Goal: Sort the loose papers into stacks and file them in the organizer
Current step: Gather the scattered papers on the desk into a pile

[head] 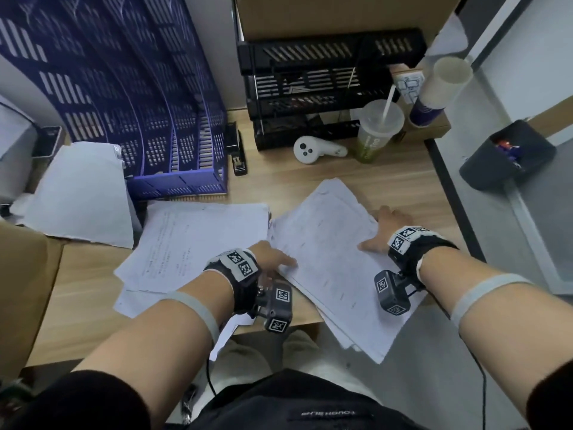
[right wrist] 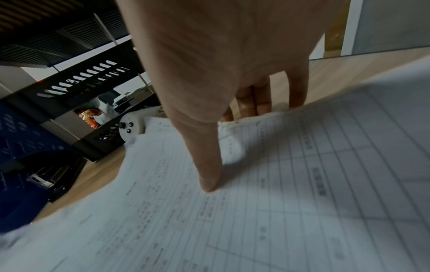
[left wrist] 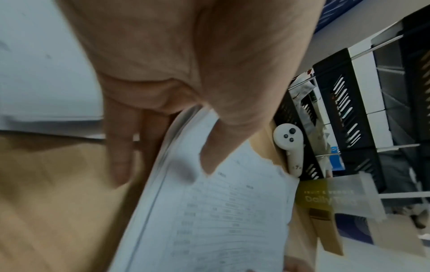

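left hand (head: 274, 259), right hand (head: 386, 229), gripping paper stack (head: 325, 256) edges

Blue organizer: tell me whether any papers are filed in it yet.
None visible. The blue organizer's slots look bare in the head view, though only in part; the paper stack lies on the desk.

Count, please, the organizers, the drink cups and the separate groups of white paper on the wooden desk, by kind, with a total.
Organizers: 2, blue upright slotted plastic file holder and black stacked slotted plastic tray rack.
Drink cups: 2, clear lidded plastic cup with straw and white-and-blue paper cup.
Paper groups: 3, angled printed stack that both hands grip, flat sheets beside it, blank pile at far left.
Total: 7.
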Tool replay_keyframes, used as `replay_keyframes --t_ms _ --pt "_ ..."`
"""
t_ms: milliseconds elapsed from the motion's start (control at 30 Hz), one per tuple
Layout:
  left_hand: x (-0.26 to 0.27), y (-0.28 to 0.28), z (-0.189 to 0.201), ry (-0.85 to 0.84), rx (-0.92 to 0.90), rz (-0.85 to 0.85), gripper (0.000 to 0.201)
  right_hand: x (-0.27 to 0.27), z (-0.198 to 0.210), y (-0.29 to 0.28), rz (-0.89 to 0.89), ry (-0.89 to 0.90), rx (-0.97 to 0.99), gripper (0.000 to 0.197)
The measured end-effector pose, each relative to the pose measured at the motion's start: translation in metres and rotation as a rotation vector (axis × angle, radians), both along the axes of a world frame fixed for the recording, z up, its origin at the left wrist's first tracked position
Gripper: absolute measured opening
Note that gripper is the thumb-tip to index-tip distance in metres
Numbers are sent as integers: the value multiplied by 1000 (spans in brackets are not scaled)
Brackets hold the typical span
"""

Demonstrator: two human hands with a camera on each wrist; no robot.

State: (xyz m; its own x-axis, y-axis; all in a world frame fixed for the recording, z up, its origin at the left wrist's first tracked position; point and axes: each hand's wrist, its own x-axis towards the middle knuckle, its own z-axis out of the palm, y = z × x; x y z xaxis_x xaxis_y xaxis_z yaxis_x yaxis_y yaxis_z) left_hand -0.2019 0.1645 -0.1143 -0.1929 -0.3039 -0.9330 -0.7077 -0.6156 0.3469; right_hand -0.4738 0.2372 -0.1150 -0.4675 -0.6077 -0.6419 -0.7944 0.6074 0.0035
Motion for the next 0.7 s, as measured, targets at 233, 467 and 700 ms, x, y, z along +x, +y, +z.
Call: replay_keyframes --t_ms 233,467,700 --pt "-15 -10 -2 143 -265 289 51 -1 2 18 -353 -285 -151 98" --pt "-20 -7 -5 171 -356 -67 43 27 9 24 -476 -512 -318 40" --pt "-31 -31 53 644 -513 425 33 34 86 6 -607 -680 -822 28"
